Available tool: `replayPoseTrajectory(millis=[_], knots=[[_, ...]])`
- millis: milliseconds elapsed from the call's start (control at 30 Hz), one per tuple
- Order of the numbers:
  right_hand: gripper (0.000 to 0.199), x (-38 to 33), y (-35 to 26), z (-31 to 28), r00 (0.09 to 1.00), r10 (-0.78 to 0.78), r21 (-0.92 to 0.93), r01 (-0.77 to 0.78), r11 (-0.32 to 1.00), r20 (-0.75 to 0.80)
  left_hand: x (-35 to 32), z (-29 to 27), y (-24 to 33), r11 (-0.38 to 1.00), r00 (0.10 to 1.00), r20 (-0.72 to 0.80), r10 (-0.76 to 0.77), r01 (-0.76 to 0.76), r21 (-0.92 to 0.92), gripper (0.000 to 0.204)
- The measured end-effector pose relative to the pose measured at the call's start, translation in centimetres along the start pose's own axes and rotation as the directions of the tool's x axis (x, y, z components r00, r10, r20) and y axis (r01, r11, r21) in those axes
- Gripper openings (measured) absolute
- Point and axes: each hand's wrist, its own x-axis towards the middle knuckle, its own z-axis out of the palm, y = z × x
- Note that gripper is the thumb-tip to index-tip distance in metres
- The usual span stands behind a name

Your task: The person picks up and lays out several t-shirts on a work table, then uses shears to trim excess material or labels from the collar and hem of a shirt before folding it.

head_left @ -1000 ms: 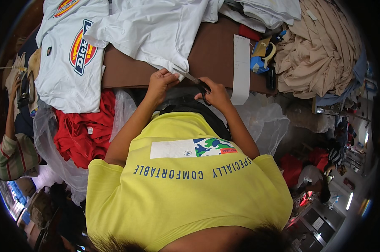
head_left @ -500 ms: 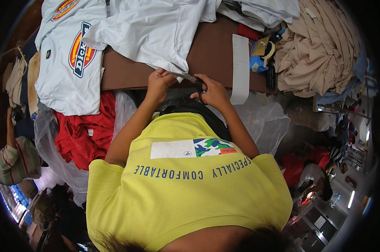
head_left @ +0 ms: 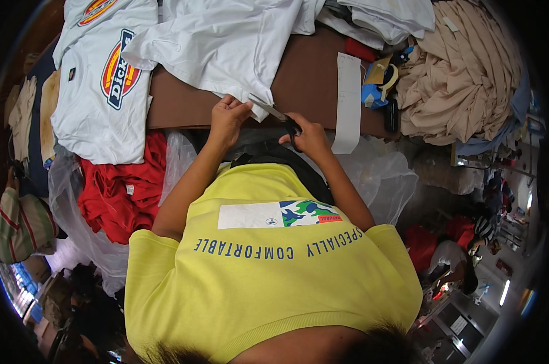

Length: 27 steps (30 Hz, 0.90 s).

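Note:
A white T-shirt (head_left: 226,51) lies spread over the brown tabletop, with its lower corner hanging toward me. My left hand (head_left: 227,124) is closed on the edge of this shirt, thumb and fingers pinched together near the corner. Scissors (head_left: 268,106) with metal blades and black handles are in my right hand (head_left: 314,138), its fingers through and around the handles. The blades lie across the shirt's corner, their tips pointing up and left beside my left fingertips. Whether the blades are parted, or any thread is between them, is too small to make out.
White printed T-shirts (head_left: 92,112) lie at the left, above red cloth (head_left: 120,197) and clear plastic (head_left: 95,252). Right of my hands are a white paper strip (head_left: 348,103), a blue tape dispenser (head_left: 374,94) and a beige fabric heap (head_left: 459,79). A co-worker's striped sleeve (head_left: 23,224) shows far left.
The scissors have tilted more steeply, with their tips now higher. My right hand has shifted slightly right and down; my left hand still pinches the shirt. At far left, the co-worker's arm has dropped.

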Motion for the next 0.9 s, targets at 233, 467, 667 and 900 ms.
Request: replayPoseTrajectory(millis=[233, 467, 667, 900], knots=[[0.069, 1.4, -2.4, -0.8, 0.991, 0.098, -0.053, -0.094, 0.994, 0.092, -0.8, 1.3, 0.6, 1.0, 1.0, 0.022, 0.016, -0.017, 0.01, 0.022], [0.06, 0.7, 0.0, 0.6, 1.0, 0.007, 0.075, -0.006, 0.997, -0.014, -0.5, 0.9, 0.3, 1.0, 1.0, 0.017, 0.007, -0.007, 0.002, 0.025], [0.063, 0.9, -1.0, 0.1, 0.995, 0.089, 0.012, -0.089, 0.996, 0.045, -0.3, 0.9, 0.7, 0.999, 0.999, 0.005, 0.033, -0.033, -0.021, 0.026], [0.071, 2.1, -2.3, -0.1, 0.992, 0.099, -0.038, -0.096, 0.995, 0.082, -0.5, 1.0, 0.6, 0.999, 0.997, 0.057, 0.045, -0.046, 0.02, 0.031]])
